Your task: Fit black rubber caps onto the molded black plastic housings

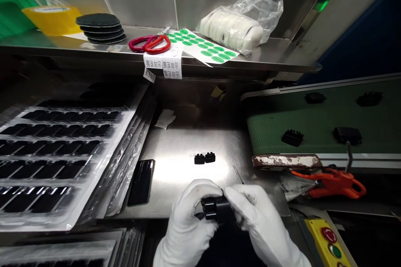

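Note:
Both of my hands wear white gloves and meet low in the middle of the view. Between them is a small black plastic part [216, 208] with round holes on its end. My left hand [188, 221] wraps round its left side, and my right hand [257, 217] pinches its right side. Two more small black parts [204, 158] lie side by side on the steel table [175, 150] just beyond my hands. A thin metal tool [238, 174] lies on the table to the right of them.
Clear trays of black parts [59, 154] are stacked at the left, with a dark phone [141, 181] beside them. A green conveyor belt [319, 123] at the right carries several black parts. Orange pliers [332, 182], a yellow button box [327, 242], and a shelf with red scissors [150, 44] and green stickers [203, 48] are nearby.

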A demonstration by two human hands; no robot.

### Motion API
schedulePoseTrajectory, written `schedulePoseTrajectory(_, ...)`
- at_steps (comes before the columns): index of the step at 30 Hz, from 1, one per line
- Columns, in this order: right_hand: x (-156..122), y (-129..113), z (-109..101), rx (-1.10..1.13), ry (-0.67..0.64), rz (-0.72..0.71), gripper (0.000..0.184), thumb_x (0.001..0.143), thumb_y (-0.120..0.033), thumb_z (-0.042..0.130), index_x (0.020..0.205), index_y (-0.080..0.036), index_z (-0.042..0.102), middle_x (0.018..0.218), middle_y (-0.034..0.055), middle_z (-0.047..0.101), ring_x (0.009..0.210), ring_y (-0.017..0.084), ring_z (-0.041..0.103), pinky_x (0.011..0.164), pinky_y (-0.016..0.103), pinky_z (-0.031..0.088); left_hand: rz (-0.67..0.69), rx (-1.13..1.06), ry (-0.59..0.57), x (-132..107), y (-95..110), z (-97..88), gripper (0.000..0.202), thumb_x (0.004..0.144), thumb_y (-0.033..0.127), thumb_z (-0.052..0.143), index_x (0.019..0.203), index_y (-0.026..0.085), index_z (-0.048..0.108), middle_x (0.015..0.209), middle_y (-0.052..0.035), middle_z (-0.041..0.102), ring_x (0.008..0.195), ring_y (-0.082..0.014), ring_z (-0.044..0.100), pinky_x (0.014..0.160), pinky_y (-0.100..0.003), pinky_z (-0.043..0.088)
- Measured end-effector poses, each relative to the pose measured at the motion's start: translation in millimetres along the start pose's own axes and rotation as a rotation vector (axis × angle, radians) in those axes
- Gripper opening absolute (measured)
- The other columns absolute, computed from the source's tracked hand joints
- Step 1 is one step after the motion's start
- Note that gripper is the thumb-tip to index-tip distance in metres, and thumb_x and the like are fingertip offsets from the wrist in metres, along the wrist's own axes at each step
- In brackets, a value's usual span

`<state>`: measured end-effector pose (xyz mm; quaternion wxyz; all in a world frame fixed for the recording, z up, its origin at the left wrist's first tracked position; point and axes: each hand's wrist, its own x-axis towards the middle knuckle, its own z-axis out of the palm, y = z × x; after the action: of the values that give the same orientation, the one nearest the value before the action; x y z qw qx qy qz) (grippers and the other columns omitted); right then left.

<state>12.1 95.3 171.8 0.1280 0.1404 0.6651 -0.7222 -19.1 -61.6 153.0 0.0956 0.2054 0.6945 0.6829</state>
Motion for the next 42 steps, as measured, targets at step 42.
schedulePoseTrajectory(42,-9,29,1,0.122,0.074,-0.080,0.022,0.060,-0.006,0.071,0.075,-0.022,0.071,0.061,-0.0074,0.040,0.054,0.008,0.033,0.053,0.025,0.025,-0.586,-0.297,0.095,11,24,-0.5,0.030,0.058,0.007,0.063,0.085,0.022,0.063,0.071,0.0026,0.063,0.071,-0.0164,0.061,0.058,-0.024,0.045)
